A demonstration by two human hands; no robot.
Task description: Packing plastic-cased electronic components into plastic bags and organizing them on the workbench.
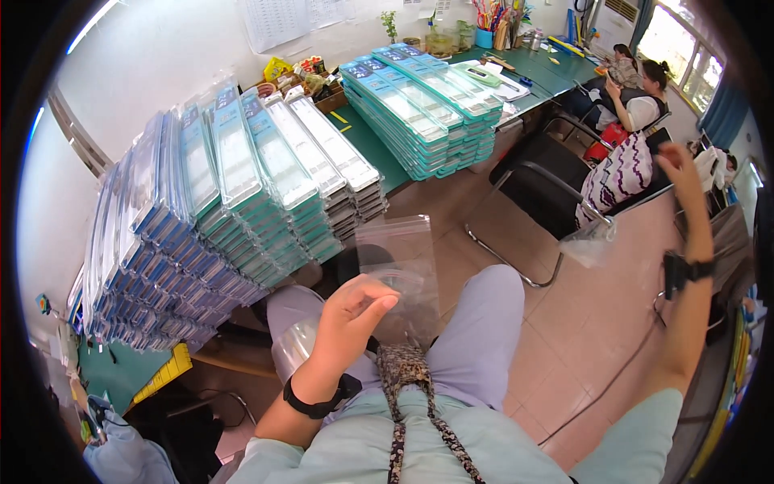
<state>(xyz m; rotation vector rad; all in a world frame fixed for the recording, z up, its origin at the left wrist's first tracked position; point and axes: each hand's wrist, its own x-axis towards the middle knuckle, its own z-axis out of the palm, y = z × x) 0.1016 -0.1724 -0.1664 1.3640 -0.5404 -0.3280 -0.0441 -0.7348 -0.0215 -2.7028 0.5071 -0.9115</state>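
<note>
My left hand [359, 310] is closed on a clear plastic zip bag [399, 242], pinching it above my lap. The bag stands roughly upright, its bottom reaching down between my legs. Out to the right, my right hand [681, 169] is raised at the end of a stretched arm, near a chair with a patterned cloth on it. Its fingers are loosely bent and apart, and I see nothing in them. Another clear plastic piece [294, 343] lies by my left forearm, partly hidden behind it.
Tall stacks of long flat packs in blue [153, 234], teal [266, 169] and white stand on the green table to the left. More teal packs [419, 113] are piled farther back. A black chair [540, 181] stands ahead right. Two people [645, 97] sit beyond it.
</note>
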